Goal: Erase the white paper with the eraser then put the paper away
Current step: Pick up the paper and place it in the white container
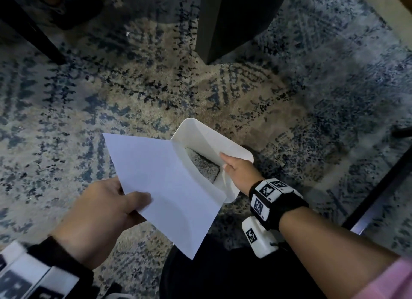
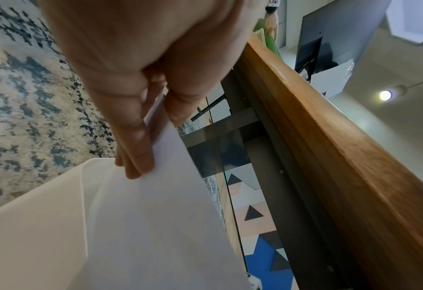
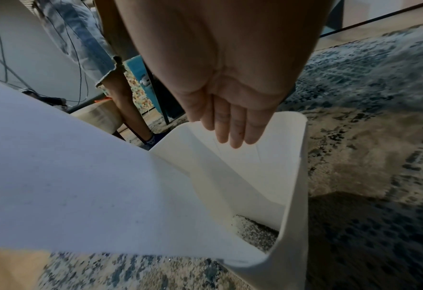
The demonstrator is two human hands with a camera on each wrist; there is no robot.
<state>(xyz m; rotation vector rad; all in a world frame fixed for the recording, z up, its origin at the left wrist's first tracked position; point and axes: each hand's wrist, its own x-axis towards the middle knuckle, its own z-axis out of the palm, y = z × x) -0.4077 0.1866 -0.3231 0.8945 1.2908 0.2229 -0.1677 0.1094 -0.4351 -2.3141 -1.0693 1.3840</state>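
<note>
My left hand (image 1: pixel 104 209) pinches a corner of the white paper (image 1: pixel 165 182) between thumb and fingers and holds the sheet tilted above the rug. The paper's far edge reaches over the mouth of a white bin (image 1: pixel 200 131) standing on the rug. The left wrist view shows the same pinch by my left hand (image 2: pixel 140 117) on the paper (image 2: pixel 155 225) above the bin (image 2: pixel 31 225). My right hand (image 1: pixel 236 171) is at the bin's near right rim. Its fingers (image 3: pixel 230 133) stretch straight over the bin (image 3: pixel 294 176), beside the paper (image 3: pixel 68 186). No eraser is in view.
A blue and beige patterned rug (image 1: pixel 111 87) covers the floor. A dark furniture leg (image 1: pixel 223 20) stands behind the bin, and a dark frame bar (image 1: pixel 379 187) slants at the right. A wooden table edge (image 2: pixel 329 157) runs close by. Another person's legs (image 3: pixel 121 78) stand further off.
</note>
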